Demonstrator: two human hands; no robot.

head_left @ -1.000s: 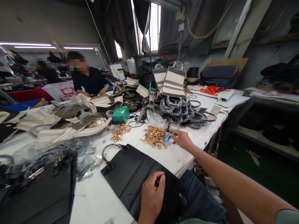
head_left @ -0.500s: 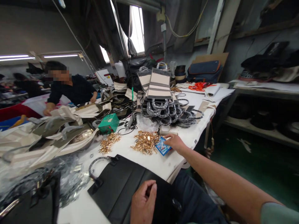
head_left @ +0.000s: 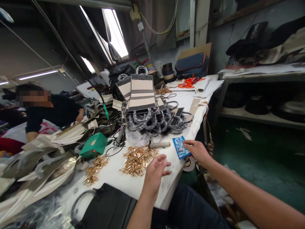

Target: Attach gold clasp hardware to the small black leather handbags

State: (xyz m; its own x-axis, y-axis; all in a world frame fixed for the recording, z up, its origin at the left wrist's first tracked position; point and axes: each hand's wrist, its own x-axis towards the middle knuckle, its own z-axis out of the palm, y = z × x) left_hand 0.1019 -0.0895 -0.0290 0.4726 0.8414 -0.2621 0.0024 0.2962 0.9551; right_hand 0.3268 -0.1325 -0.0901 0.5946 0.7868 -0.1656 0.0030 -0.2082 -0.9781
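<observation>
A small blue printed packet (head_left: 180, 149) is pinched at its right side by my right hand (head_left: 199, 153), above the table's right edge. My left hand (head_left: 156, 173) is raised over the table with its fingers apart, holding nothing. Just left of it lies a heap of small gold metal pieces (head_left: 135, 160). Below, a black bag panel (head_left: 107, 206) with a plastic-wrapped handle (head_left: 77, 203) lies at the near side, partly hidden behind my left forearm. A grey, rod-shaped thing (head_left: 160, 145) rests between the gold heap and the packet.
Bag panels with wrapped handles (head_left: 143, 100) are piled at the table's middle. A green box (head_left: 94, 145) stands beside a second gold heap (head_left: 95, 170). Olive and cream pieces (head_left: 43, 159) cover the left side, where a co-worker (head_left: 52, 109) sits. Shelves (head_left: 257, 119) stand right.
My right hand has moved the blue packet away from the gold heap to the table's right edge. My left hand has risen off the black panel, its fingers spreading. The view has turned right.
</observation>
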